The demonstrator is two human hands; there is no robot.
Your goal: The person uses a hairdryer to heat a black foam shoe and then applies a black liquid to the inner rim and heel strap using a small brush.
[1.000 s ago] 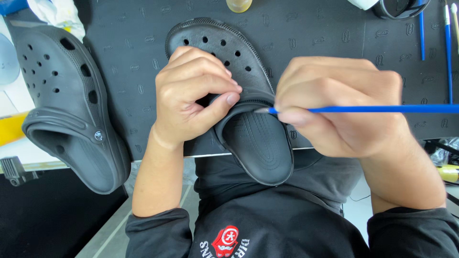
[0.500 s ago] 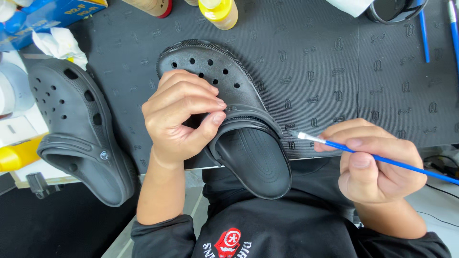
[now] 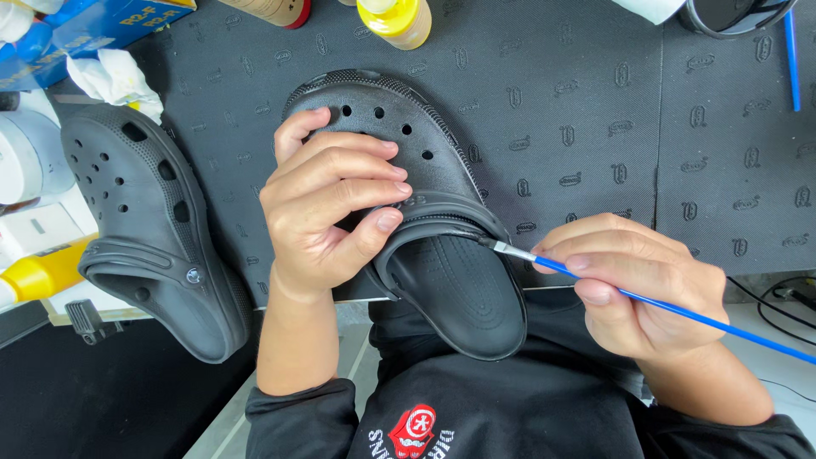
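A black clog (image 3: pixel 442 255) with holes in its toe lies on a dark embossed mat (image 3: pixel 595 127), its heel toward me over the mat's front edge. My left hand (image 3: pixel 327 204) grips the clog across its upper, thumb on the strap. My right hand (image 3: pixel 637 285) holds a thin blue paintbrush (image 3: pixel 680 310). The brush tip touches the clog's strap at its right side.
A second black clog (image 3: pixel 153 229) lies at the left. At the back stand a yellow-capped bottle (image 3: pixel 395 19), a blue box (image 3: pixel 93 34) and crumpled tissue (image 3: pixel 115 78). Another blue brush (image 3: pixel 792 59) lies at the far right. A yellow bottle (image 3: pixel 38 272) is at the left edge.
My right hand drew back to the right and then brought the brush tip to the strap's right side. My left hand shifted its hold on the upper. The view moved down and closer.
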